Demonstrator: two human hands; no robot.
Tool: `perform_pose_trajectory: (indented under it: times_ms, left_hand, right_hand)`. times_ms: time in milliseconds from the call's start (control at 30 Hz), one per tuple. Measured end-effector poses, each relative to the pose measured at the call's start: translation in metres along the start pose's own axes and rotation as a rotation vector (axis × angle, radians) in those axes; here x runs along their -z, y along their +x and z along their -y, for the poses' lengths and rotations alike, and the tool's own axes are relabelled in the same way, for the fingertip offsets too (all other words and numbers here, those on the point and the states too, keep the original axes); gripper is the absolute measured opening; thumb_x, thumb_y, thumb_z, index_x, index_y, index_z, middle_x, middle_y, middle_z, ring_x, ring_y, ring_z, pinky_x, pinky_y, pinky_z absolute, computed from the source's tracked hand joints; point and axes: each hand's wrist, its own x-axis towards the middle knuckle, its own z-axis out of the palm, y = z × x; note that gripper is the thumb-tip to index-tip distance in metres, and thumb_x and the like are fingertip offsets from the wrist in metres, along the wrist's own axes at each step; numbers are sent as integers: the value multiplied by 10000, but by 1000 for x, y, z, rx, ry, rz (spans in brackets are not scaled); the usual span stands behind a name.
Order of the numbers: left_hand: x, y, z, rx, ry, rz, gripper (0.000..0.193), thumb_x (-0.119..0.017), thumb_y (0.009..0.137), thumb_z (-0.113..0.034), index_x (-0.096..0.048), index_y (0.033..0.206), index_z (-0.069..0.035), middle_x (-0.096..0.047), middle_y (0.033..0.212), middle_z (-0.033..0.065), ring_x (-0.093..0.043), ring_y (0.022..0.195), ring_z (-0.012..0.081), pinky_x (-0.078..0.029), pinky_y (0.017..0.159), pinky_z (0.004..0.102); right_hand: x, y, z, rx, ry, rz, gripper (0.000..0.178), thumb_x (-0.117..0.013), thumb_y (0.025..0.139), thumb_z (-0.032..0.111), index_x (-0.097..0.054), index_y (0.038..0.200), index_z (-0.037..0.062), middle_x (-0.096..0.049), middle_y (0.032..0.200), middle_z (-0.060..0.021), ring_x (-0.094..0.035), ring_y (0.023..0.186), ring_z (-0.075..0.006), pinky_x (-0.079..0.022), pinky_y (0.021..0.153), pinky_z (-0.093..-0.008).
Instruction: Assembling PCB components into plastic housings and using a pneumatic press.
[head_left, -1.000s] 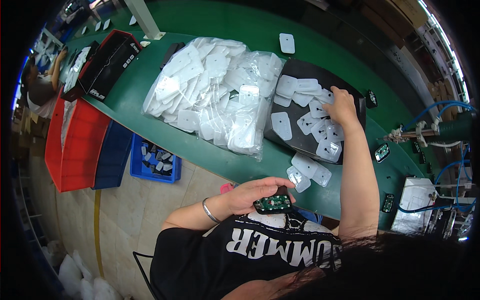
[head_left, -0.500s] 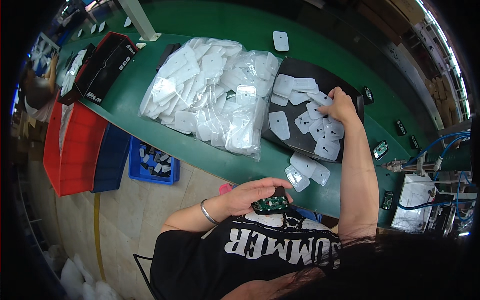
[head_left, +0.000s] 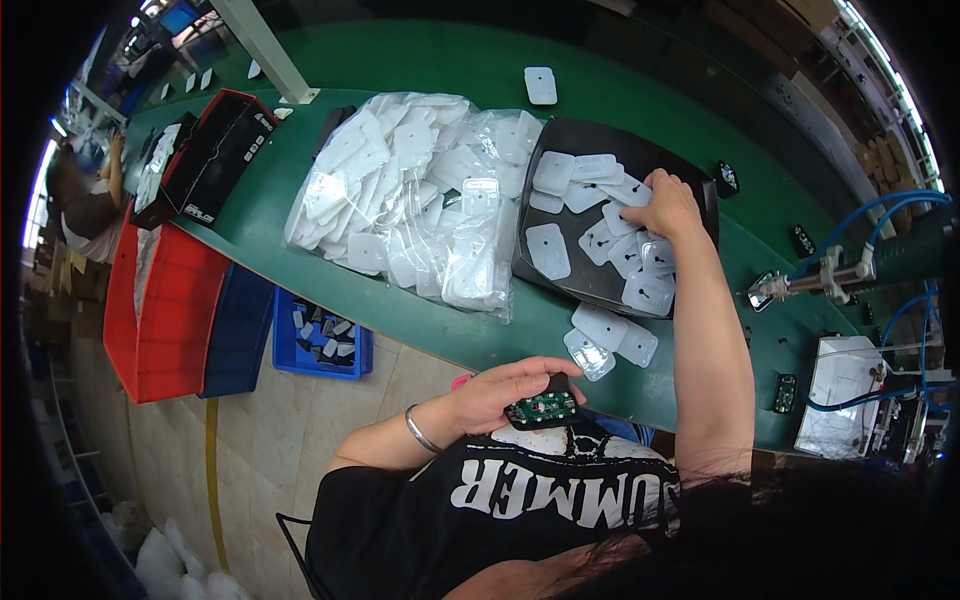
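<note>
My left hand (head_left: 500, 392) is closed around a dark housing with a green circuit board (head_left: 543, 409) exposed, held close to my shirt. With my right arm stretched forward, my right hand (head_left: 672, 207) reaches into a black tray (head_left: 600, 290). Its thumb and fingers bend around the edge of a white plastic plate (head_left: 629, 192); the fingertips are partly hidden. Several similar rounded plates lie loose in the tray, some with a dark keyhole-shaped opening. A few more plates (head_left: 598, 327) overlap on the green bench in front of the tray.
Left of the tray lies a clear bag (head_left: 410, 200) full of white plates. To the right, a machine (head_left: 850, 270) with blue hoses stands beside several circuit-board units (head_left: 784, 393). Red bins (head_left: 170, 310), a blue crate (head_left: 320, 340) and another person (head_left: 85, 205) are at the left.
The whole view has shifted slightly. My right hand stays among the plates, its fingers a little more curled. The machine's metal tip now reaches over a circuit-board unit. My left hand keeps its hold.
</note>
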Motion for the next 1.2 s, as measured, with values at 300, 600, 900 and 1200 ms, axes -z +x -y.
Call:
perform_pose_trajectory:
  times_ms: [300, 600, 900, 1200]
  left_hand:
    - [-12, 11, 1, 17, -10, -210, 290, -415, 915, -225, -422, 1144, -47, -504, 1060, 132, -573, 917, 227, -531, 678, 308]
    - [-21, 41, 16, -1, 317, -299, 292, -404, 921, -265, -526, 1005, -14, -587, 893, 91, -602, 757, 178, -501, 652, 265]
    - [-35, 65, 48, 202, 526, -394, 274, -489, 896, -245, -606, 865, 1, -559, 708, -15, -493, 679, 44, -410, 570, 191]
    - [-39, 93, 71, 222, 581, -360, 272, -507, 886, -253, -609, 924, -4, -555, 737, -28, -471, 675, 34, -402, 610, 182]
  right_hand:
    - [23, -64, -15, 72, 50, -184, 514, -762, 595, 229, -536, 1005, 17, -554, 1003, -131, -507, 962, -281, -419, 841, -351]
    - [27, -191, -47, 463, 389, -195, 489, -758, 529, 118, -515, 939, 5, -537, 937, -127, -491, 909, -304, -412, 772, -368]
    - [-9, -237, -91, 337, 543, -46, 504, -738, 582, 122, -511, 1019, 14, -528, 979, -129, -508, 889, -285, -426, 765, -351]
    - [-50, -251, -137, 18, 1542, 289, 289, -474, 863, 36, -461, 1145, -28, -559, 849, -52, -526, 612, -84, -451, 562, -195]
